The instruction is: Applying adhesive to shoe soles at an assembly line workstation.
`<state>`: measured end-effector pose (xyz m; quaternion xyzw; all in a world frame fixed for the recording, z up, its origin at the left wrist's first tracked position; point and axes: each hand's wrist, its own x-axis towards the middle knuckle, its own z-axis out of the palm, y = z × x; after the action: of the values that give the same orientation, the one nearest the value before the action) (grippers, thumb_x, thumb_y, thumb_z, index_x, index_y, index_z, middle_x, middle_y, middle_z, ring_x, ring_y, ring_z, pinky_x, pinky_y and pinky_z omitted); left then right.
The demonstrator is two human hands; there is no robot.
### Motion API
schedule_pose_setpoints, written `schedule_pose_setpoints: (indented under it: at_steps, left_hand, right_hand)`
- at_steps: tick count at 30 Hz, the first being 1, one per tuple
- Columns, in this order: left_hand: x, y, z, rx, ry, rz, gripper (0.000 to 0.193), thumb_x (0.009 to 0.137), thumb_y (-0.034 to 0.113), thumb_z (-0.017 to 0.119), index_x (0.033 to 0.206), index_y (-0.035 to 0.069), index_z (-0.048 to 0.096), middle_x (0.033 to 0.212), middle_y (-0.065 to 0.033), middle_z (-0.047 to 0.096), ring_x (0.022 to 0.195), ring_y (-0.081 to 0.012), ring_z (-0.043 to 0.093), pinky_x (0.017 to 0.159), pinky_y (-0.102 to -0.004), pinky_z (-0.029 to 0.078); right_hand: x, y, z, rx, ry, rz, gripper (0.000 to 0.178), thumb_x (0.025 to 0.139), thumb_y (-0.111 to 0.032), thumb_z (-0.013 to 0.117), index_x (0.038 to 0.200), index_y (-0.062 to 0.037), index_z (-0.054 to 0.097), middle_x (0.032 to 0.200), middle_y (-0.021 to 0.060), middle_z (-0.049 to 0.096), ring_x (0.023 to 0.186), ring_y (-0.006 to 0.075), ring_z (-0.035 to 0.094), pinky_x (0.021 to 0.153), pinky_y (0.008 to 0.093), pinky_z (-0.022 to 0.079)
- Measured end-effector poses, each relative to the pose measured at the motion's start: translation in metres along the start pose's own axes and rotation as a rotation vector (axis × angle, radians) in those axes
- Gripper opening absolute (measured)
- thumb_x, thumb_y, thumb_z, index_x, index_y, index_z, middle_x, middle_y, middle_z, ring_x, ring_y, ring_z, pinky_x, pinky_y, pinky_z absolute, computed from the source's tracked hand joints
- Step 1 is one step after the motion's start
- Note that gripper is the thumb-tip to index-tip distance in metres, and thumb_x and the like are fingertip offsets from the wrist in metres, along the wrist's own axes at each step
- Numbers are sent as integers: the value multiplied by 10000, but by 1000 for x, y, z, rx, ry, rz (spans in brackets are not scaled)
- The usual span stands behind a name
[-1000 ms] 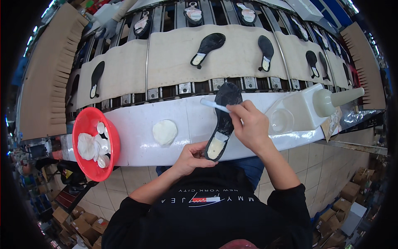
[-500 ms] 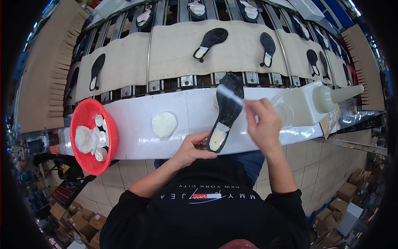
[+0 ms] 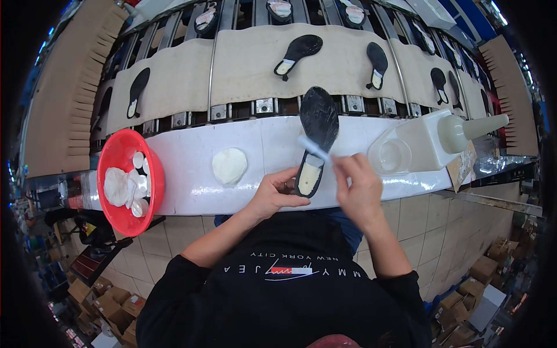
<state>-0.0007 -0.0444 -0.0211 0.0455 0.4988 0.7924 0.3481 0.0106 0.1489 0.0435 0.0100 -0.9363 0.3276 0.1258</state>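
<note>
A black shoe sole (image 3: 319, 119) with a cream heel patch points away from me above the white table. My left hand (image 3: 281, 190) is closed around its heel end. In my right hand (image 3: 360, 187) is a pale, slim brush (image 3: 313, 148), blurred by motion, pinched between the fingers. Its far end lies over the narrow middle of the sole, just above the cream patch. The sole's front looks wet and shiny. A round white pad (image 3: 230, 166) lies on the table left of my left hand.
A red basin (image 3: 106, 200) holding white cloth and small round white items stands at the left. On the right are a clear cup (image 3: 392, 156) and a white nozzle bottle (image 3: 429, 136). Beyond the table runs a conveyor with beige cloth (image 3: 243, 75) carrying several black soles.
The brush has moved from the sole's wide front down toward the heel. The sole has come slightly more upright, and my right hand has shifted left and nearer to me.
</note>
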Motion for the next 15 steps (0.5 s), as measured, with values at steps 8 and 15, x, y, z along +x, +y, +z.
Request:
schedule_pose_setpoints:
  at_steps: [8,15]
  left_hand:
    - [5,9,5,58,103,167,638,650,-84,718,1238,-7,482,1036,-17,587,863,-87,568,767,-238,477]
    - [8,16,2,212,132,321,623,641,-79,726,1217,-12,500,1038,-42,554,839,-95,585,729,-230,487]
  right_hand:
    - [-3,-1,-7,76,22,65,173,783,-40,597,944,-98,621,759,92,541,603,274,570,523,345,444]
    - [-17,-22,-13,212,-34,4,185,765,-22,611,937,-87,628,758,99,551,611,267,581,526,330,451]
